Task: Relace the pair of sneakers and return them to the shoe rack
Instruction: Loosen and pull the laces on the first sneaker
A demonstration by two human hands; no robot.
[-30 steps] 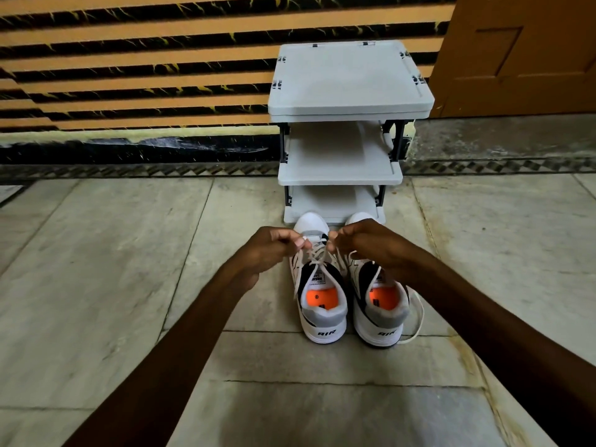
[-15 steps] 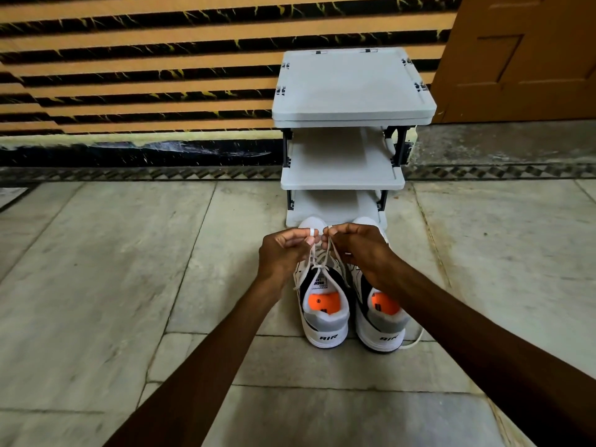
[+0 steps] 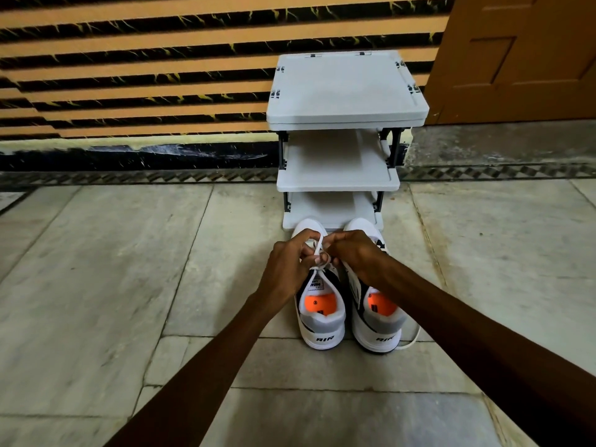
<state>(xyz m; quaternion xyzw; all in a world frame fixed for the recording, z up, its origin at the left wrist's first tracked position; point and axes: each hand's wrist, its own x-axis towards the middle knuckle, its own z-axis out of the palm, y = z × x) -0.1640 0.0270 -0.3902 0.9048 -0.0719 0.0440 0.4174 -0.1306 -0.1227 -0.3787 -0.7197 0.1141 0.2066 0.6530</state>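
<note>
Two white, grey and black sneakers with orange insoles stand side by side on the floor, heels toward me: the left sneaker (image 3: 321, 314) and the right sneaker (image 3: 377, 321). Both hands meet over the left sneaker's tongue. My left hand (image 3: 290, 264) and my right hand (image 3: 354, 253) each pinch the white lace (image 3: 319, 250), which is looped between the fingers. A loose lace end (image 3: 414, 338) trails from the right sneaker onto the floor. The grey three-tier shoe rack (image 3: 346, 91) stands just beyond the toes.
The rack stands against a striped orange and black wall (image 3: 145, 75). A brown wooden door (image 3: 522, 56) is at the back right. Pale stone floor tiles (image 3: 113, 285) spread around the sneakers.
My hands have come closer together and lower over the left sneaker, and the lace now forms a loop between the fingers. The view has shifted slightly.
</note>
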